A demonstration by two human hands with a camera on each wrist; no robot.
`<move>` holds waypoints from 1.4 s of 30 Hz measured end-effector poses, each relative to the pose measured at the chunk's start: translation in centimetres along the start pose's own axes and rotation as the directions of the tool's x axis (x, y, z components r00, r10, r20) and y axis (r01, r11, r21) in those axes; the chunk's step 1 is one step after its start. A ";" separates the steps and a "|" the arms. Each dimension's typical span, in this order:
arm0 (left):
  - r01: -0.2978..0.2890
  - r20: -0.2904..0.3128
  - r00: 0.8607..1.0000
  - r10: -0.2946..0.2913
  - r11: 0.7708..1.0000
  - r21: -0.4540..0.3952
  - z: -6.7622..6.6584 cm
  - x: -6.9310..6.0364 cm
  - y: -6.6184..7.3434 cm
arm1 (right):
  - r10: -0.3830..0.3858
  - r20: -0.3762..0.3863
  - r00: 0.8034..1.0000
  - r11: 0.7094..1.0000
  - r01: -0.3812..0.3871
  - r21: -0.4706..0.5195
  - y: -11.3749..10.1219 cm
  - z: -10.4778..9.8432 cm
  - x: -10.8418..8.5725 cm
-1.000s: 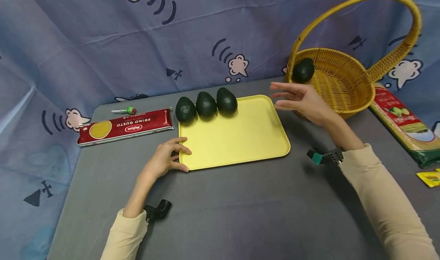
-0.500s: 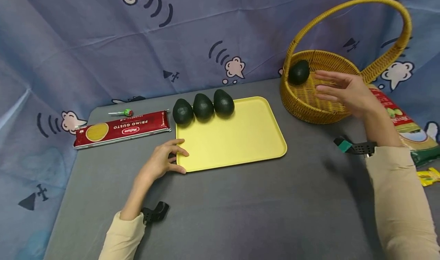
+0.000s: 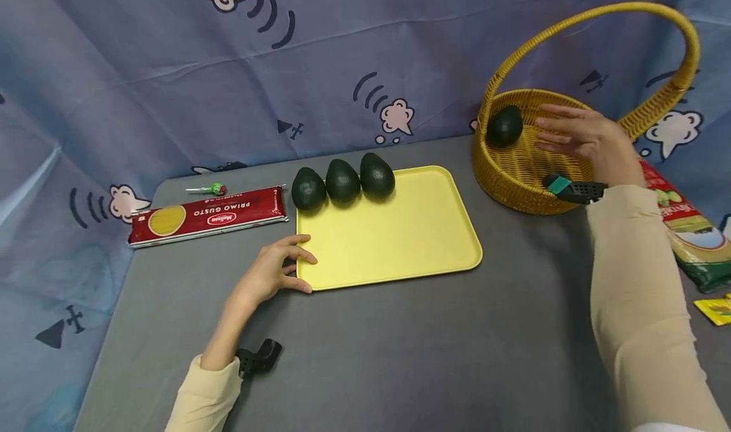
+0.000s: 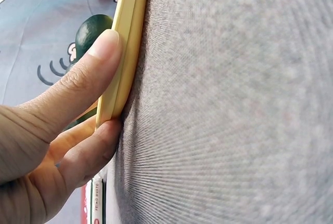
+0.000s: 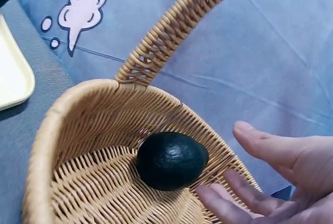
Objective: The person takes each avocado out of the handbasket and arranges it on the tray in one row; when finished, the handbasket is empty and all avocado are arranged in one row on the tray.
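My left hand (image 3: 268,270) grips the near left corner of a yellow tray (image 3: 400,242); in the left wrist view the thumb (image 4: 104,52) lies along the tray's edge, fingers bent at the corner. Three dark green avocados (image 3: 342,181) stand in a row at the tray's far left edge. My right hand (image 3: 588,140) reaches over a yellow wicker basket (image 3: 508,184), holding nothing, its fingers spread. One avocado (image 5: 171,160) lies inside against the basket's left wall. In the right wrist view, the fingertips are close to it; I cannot tell whether they touch.
A red spaghetti packet (image 3: 208,217) and a lollipop (image 3: 214,189) lie left of the tray. Right of the basket is a red and green bag (image 3: 688,229), with a small yellow packet (image 3: 716,310) nearer. The basket's tall handle (image 3: 599,13) arches over it; a patterned cloth hangs behind.
My right hand has moved right, from between tray and basket to above the basket's inside, then slightly in toward the avocado. My left hand stays on the tray corner.
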State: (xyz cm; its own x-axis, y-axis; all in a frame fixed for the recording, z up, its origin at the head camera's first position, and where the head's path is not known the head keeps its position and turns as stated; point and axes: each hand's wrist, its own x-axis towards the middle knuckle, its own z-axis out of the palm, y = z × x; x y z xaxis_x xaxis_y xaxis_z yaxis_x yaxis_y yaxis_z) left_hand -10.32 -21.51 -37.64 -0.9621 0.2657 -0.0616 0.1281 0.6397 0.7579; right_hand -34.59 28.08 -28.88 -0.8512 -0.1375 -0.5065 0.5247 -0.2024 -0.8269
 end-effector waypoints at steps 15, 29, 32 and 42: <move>0.012 0.000 1.000 -0.012 1.000 -0.007 0.4 0.2 -0.1 | -0.044 -0.082 0.996 0.990 0.033 -0.135 0.9 0.2 4.1; 0.040 -0.013 0.999 -0.040 0.999 -0.018 -0.1 0.3 0.1 | 0.102 0.037 0.994 0.973 -0.092 -0.211 0.5 0.6 6.9; 0.036 -0.013 0.999 -0.036 0.999 -0.020 0.0 0.3 0.1 | 0.121 0.060 0.991 0.977 -0.108 -0.186 0.6 0.6 7.0; 0.017 -0.025 1.000 -0.017 1.000 -0.022 -0.1 0.2 -0.1 | 0.111 0.066 0.992 0.787 -0.047 -0.615 0.6 0.3 6.6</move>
State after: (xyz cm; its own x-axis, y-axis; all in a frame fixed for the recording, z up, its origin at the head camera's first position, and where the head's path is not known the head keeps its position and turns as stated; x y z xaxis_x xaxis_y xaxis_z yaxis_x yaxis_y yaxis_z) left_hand -10.56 -21.54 -37.67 -0.9698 0.2366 -0.0584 0.1067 0.6277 0.7711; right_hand -39.93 26.76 -32.65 -0.7853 -0.2227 -0.5776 0.4461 0.4434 -0.7774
